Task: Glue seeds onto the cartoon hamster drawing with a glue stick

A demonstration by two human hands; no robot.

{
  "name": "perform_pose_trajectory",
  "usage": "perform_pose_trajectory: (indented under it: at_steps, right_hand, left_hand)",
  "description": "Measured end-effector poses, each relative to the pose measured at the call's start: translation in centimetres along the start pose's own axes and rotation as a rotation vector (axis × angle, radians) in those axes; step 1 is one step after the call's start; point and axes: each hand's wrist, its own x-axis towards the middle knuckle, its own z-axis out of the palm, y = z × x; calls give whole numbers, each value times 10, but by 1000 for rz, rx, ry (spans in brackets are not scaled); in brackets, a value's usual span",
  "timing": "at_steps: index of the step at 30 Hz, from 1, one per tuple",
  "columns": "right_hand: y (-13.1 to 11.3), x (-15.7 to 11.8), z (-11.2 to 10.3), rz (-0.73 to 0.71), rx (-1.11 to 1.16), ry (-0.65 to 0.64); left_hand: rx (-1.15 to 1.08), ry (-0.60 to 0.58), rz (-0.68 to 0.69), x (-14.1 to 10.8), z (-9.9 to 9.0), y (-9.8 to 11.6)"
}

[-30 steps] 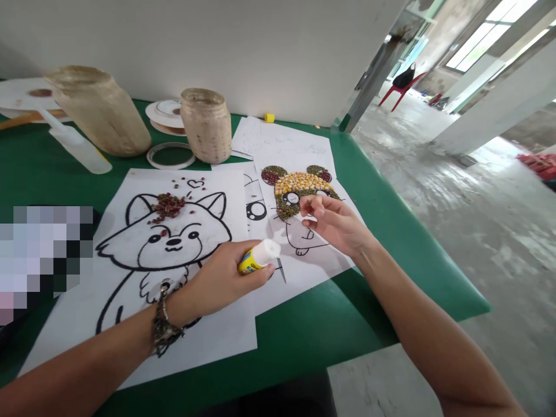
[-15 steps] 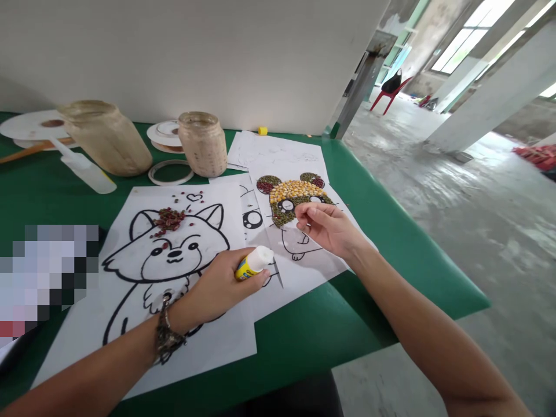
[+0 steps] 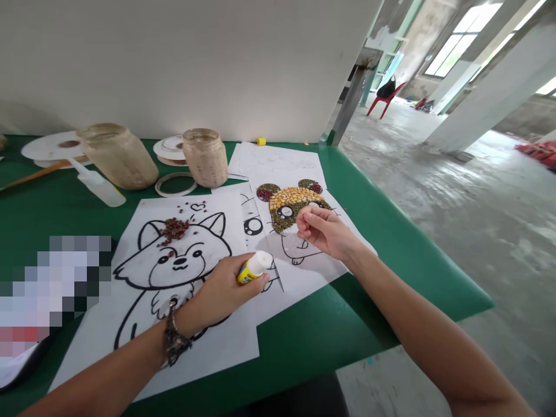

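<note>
My left hand is closed around a yellow glue stick, its white end pointing up and right. That hand hovers over the fox drawing, near its right edge. On the fox's head lies a small heap of dark red beans. My right hand has its fingers curled together in a pinch above the hamster drawing; whatever it may hold is too small to make out. Yellow corn kernels cover the top of the hamster's head, with green beans around its eye.
Behind the drawings stand two cloudy jars, a tape ring and a white squeeze bottle. A yellow cap lies by the wall. The green table ends at the right, above a concrete floor.
The view has shifted slightly, so the jars and drawings appear a little lower. My right fingers curl in a bit more; my left hand keeps its hold on the glue stick.
</note>
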Motion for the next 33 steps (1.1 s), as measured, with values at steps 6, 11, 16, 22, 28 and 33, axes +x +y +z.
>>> perform_pose_trajectory:
  at_steps: [6,11,16,22,28,33]
  right_hand:
    - [-4,-5,8,28,5,-108]
    - [-6,-8,14,-17,-6,-76]
    - [0,-5,14,-29,15,26]
    - [7,-3,20,12,-15,41]
    - [5,-4,23,21,72,31]
    - [5,-5,26,-5,84,88]
  left_hand:
    - [-20,-2,27,-1,0,-1]
    - [-20,14,44,-1,1,-2]
    - [-39,14,41,-2,1,-1]
    - [-50,49,57,-3,2,-1]
    - [-44,35,49,-3,3,-1]
    - [-24,56,41,-4,2,1]
